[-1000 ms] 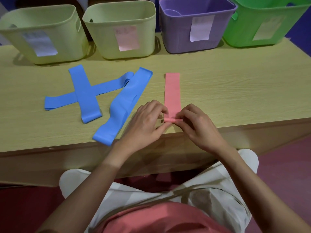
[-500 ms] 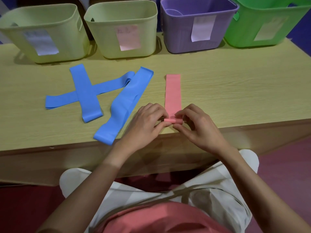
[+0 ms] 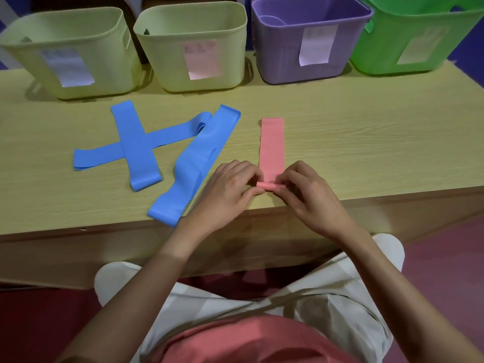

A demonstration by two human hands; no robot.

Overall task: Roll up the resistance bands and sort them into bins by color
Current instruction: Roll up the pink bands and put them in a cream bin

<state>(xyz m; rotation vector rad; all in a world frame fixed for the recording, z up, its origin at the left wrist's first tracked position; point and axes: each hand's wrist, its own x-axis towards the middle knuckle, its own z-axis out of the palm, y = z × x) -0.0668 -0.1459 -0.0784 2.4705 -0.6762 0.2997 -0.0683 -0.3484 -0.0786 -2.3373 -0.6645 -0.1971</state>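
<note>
My left hand (image 3: 230, 189) and right hand (image 3: 311, 195) pinch the small rolled near end of the pink band (image 3: 271, 145) at the table (image 3: 366, 142) edge. Its flat length runs straight away from me, toward the bins.

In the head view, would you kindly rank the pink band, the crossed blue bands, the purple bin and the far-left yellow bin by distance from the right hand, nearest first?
From the right hand:
1. pink band, pinched at its rolled near end by both hands.
2. crossed blue bands, flat on the table to the left.
3. purple bin, at the back, straight ahead.
4. far-left yellow bin, at the back left corner.
</note>
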